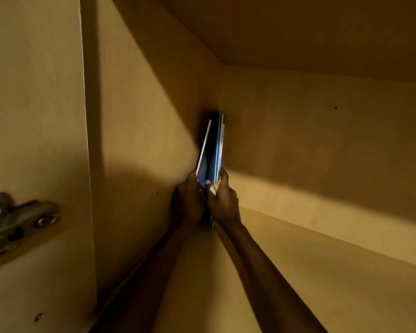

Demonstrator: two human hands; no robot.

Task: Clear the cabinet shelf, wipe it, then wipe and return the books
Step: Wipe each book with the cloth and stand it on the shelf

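A few thin blue-and-white books [213,150] stand upright in the back left corner of the wooden cabinet shelf [322,272], against the left side wall. My left hand [190,203] grips them from the left, between the books and the wall. My right hand [223,200] grips them from the right, thumb on the near edge. Both arms reach far in. The books' lower edges are hidden behind my hands.
The cabinet's left wall [135,140] and back panel [322,131] close in the corner, with the shelf above [298,27] overhead. A metal hinge [15,219] is screwed to the door panel at the near left. The shelf surface to the right is bare wood.
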